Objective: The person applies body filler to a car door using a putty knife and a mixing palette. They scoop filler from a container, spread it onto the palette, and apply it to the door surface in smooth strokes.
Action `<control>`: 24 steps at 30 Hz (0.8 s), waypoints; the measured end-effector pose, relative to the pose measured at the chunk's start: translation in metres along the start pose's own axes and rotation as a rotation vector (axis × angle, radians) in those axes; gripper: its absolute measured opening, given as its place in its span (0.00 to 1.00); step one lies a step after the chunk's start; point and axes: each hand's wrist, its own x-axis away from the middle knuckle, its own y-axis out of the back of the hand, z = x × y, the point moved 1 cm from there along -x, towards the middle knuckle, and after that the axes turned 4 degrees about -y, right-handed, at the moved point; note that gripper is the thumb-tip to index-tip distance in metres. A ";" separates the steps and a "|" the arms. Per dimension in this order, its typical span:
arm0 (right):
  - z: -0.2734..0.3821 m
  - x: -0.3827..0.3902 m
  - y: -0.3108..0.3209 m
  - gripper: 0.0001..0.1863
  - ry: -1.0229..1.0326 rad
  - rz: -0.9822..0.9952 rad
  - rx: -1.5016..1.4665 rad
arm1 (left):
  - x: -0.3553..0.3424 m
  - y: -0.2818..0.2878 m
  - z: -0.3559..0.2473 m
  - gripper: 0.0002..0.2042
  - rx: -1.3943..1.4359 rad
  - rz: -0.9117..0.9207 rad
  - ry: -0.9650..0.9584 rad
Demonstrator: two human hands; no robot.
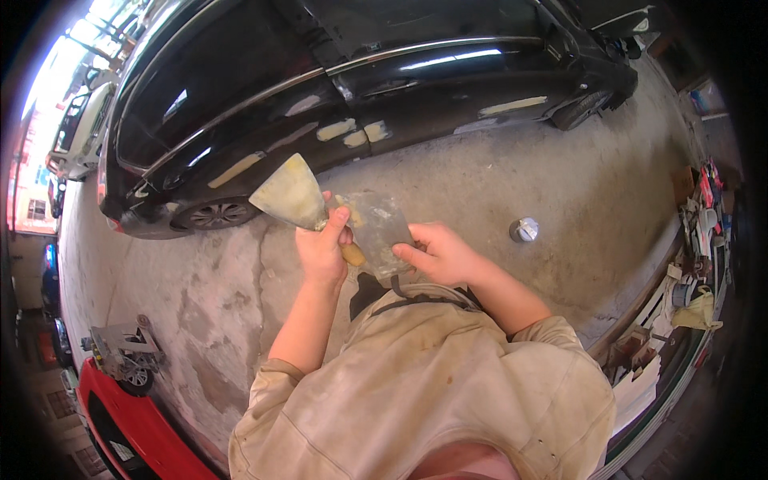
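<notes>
Left grip (318,250): diagonal scraper (301,202), blade (288,189) upper-left

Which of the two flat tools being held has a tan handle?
The pale, flared scraper in the left hand: its tan handle pokes out beside that hand. The grey plate, gripped by the right hand, shows no handle.

Red car (148,428) lwr L, white veh (94,132) upr L, misc clutter (696,310) far R, concrete flr (576,264)

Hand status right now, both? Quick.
Left hand: closed, holding a wide-bladed putty knife, blade pointing up and to the left.
Right hand: closed, gripping the right edge of a flat grey plate.
</notes>
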 end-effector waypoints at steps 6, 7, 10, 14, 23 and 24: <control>-0.012 0.009 0.010 0.08 0.055 0.133 0.272 | -0.002 0.018 0.004 0.18 0.014 -0.188 -0.024; -0.016 0.009 0.009 0.09 0.001 0.076 0.134 | -0.003 0.022 0.001 0.18 0.031 -0.159 -0.015; -0.025 0.006 0.001 0.13 0.068 -0.055 -0.201 | 0.005 0.029 -0.004 0.17 0.001 -0.053 0.056; -0.026 0.000 -0.004 0.12 0.135 -0.093 -0.219 | 0.022 0.018 0.002 0.18 -0.060 0.067 0.088; -0.013 0.011 0.001 0.15 0.072 -0.024 0.269 | 0.003 0.009 -0.009 0.22 -0.081 -0.002 -0.085; -0.012 0.011 0.002 0.13 0.091 -0.040 0.239 | 0.003 0.007 -0.009 0.22 -0.082 0.007 -0.083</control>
